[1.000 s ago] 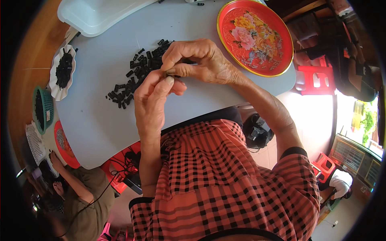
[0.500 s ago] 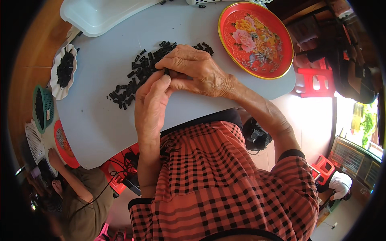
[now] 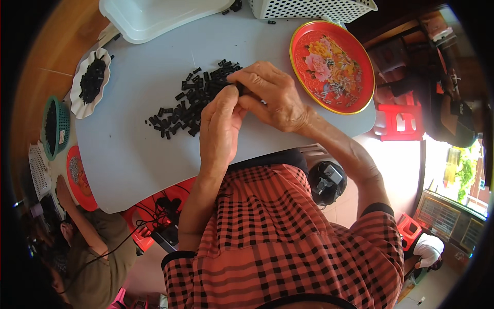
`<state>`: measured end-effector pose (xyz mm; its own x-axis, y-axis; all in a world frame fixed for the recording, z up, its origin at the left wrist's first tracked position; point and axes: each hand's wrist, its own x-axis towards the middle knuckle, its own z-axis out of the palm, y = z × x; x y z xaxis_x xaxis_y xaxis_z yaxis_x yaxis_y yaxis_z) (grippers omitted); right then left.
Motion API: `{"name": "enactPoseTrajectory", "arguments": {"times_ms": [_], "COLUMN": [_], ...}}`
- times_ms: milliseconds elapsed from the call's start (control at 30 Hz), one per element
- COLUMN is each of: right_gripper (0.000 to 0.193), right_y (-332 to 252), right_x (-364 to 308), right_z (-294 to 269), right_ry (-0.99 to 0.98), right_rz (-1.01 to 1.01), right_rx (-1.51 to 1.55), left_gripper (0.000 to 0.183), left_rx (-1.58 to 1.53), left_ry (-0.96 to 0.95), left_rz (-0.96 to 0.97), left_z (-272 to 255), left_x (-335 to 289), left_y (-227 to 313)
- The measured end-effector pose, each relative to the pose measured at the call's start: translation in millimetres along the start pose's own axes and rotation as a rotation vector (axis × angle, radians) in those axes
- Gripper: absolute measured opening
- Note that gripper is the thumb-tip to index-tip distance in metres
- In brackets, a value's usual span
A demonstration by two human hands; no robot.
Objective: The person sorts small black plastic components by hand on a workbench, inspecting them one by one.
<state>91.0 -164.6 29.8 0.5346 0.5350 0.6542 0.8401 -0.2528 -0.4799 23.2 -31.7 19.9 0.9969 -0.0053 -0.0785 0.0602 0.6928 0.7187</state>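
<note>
Worktop [image 3: 134,170]: 1. Far edge: 1 white tub [image 3: 159,18], 1 perforated white basket [image 3: 309,9]. Left edge: 1 scalloped white dish [image 3: 82,109]. Right edge: 1 red floral tray [image 3: 301,54]. Middle: 1 heap of small black parts [image 3: 193,98], dozens, overlapping, no exact count. Person's hands [image 3: 218,136]: 2.

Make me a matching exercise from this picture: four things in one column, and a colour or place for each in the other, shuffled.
Things:
1. Flowered tray
2. Wavy-edged dish
3. Loose heap of black pieces
4. Green basket

Colours and places:
A. Spread on the grey table
B. Just below the wavy-edged dish in the picture
C. White
D. Red with a gold rim

Right pairs: 1-D, 2-C, 3-A, 4-B
</note>
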Motion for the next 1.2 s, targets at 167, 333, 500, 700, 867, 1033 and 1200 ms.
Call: {"name": "enactPoseTrajectory", "arguments": {"times_ms": [167,333,500,700,867,1033,1200], "right_gripper": [0.028,0.031,0.016,0.014,0.014,0.014,0.010], "right_y": [22.2,47.0,51.5,52.3,54.9,45.2,42.9], "right_x": [68.1,131.8,92.0,80.2,78.1,75.4,70.9], "right_z": [-67.9,-68.6,-6.4,38.3,37.9,26.2,33.3], "right_ry": [0.145,0.154,-0.182,-0.534,-0.548,-0.590,-0.664], "right_rz": [0.001,-0.243,-0.149,0.017,0.083,0.132,-0.016], "right_rx": [-0.291,-0.614,-0.152,-0.118,-0.081,0.002,-0.268], "left_gripper": [0.042,0.037,0.029,0.024,0.024,0.023,0.023], "left_rx": [0.167,0.151,0.097,0.088,0.126,0.172,0.244], "left_ry": [-0.077,0.032,0.092,0.142,0.112,0.100,0.102], "left_rz": [-0.031,-0.055,0.009,0.003,0.033,0.057,0.081], "left_z": [3.3,-30.8,-38.4,-36.2,-34.8,-36.0,-31.7], "left_x": [-11.4,-20.5,-13.8,-19.2,-21.2,-23.2,-20.9], "left_y": [11.2,9.6,23.4,20.9,21.9,22.6,17.1]}}
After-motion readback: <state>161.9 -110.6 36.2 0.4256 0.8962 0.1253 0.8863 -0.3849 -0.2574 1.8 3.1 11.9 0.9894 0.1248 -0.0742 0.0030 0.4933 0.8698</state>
